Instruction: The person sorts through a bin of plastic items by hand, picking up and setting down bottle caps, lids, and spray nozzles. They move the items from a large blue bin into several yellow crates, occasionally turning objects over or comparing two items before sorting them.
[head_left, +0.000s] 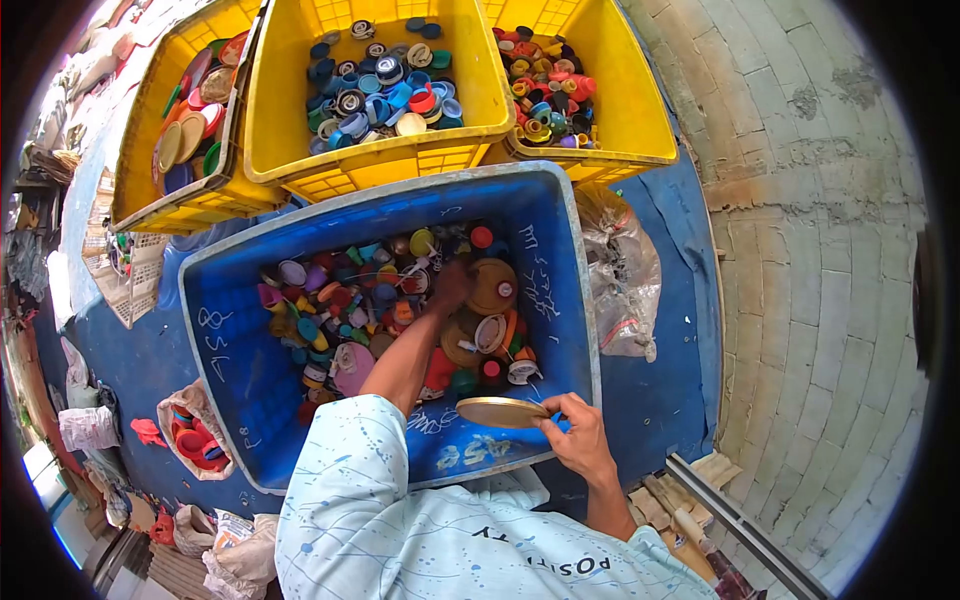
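Observation:
My right hand (580, 435) pinches the edge of a round gold-coloured lid (502, 412), held nearly flat over the near rim of a blue bin (235, 345). Deep inside the bin, my left hand (453, 288) reaches among mixed plastic caps and lids (352, 366). Its dark, smeared fingers are right at the edge of a large brownish lid (488, 283) on the pile, and I cannot tell whether they grip it. A small red-and-white cap (504, 289) rests on that lid. Another pale round lid (490, 333) lies just nearer to me.
Behind the bin stand three yellow crates: large lids in the left crate (135, 165), mostly blue caps in the middle crate (400, 155), red and yellow caps in the right crate (625, 140). A clear plastic bag (625, 270) sits right; a sack of red lids (195, 435) sits left.

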